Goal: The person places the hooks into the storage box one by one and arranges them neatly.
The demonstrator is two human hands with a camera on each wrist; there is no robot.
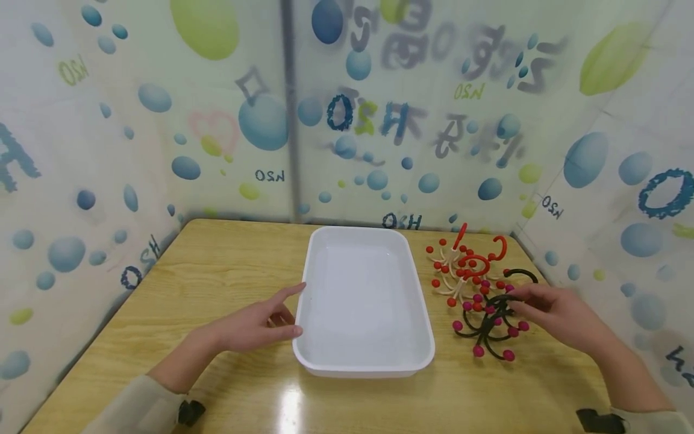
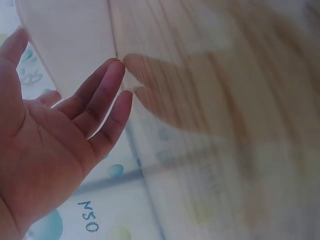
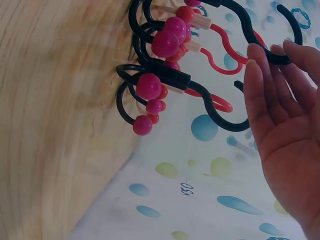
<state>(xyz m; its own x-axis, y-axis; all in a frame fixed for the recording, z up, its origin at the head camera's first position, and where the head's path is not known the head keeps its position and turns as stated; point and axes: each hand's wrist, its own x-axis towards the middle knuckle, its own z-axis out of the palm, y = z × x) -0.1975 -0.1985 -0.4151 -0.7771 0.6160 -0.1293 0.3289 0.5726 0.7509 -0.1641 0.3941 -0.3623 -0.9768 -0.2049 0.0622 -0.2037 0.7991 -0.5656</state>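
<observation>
With the left hand [image 1: 253, 327] spread at the tray [image 1: 363, 301] and the right hand [image 1: 558, 316] narrowed at a black hook [image 3: 245, 20], grip unclear, beads [image 3: 165, 43] should be kept unsnagged.

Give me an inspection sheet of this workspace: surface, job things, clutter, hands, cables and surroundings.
Surface: wooden table, shiny.
Job things: white tray near the middle; pink-beaded black hooked pieces and red-beaded red hooked pieces bunched to its right.
Clutter: nothing seen.
Hands: left hand at the white tray's left rim; right hand at one black piece's hook, grip unclear.
Cables: nothing seen.
Surroundings: bubble-printed backdrop behind and at both sides.
</observation>
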